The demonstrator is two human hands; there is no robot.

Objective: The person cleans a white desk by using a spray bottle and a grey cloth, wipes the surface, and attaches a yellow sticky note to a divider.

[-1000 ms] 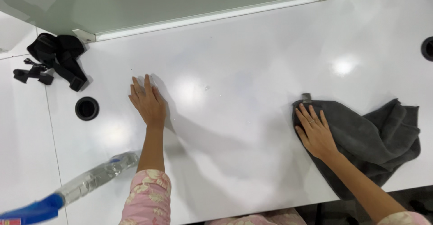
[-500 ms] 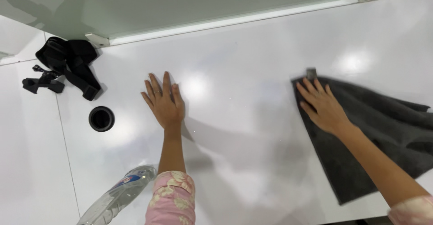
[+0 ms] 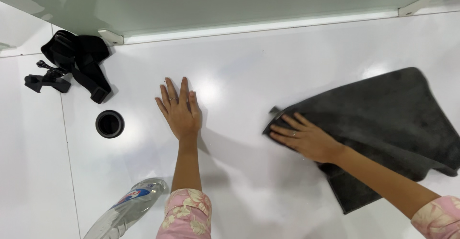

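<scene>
My right hand (image 3: 306, 137) lies flat on the dark grey cloth (image 3: 383, 124), fingers spread and pressing down near its left corner. It is not pinching or squeezing the cloth, just lying open on top, so the palm can push a big patch of it against the white table (image 3: 249, 52). The cloth is spread out wide on the right side of the table, with one edge running down toward me and a small tag sticking out at the corner by my fingertips. My left hand (image 3: 179, 109) is flat too, fingers close together and pointing away from me, resting on the bare table with nothing under it. I think it sits there to hold me steady while I lean over. My two hands are well apart, with shiny table between them. To the left of my left hand there is a round black hole (image 3: 109, 124) in the table. Farther back, near the wall, lies a bunch of black straps with a small mount (image 3: 72, 66). A clear plastic bottle (image 3: 127, 208) lies on its side close to my left arm, down by the near edge, touching neither hand.
</scene>
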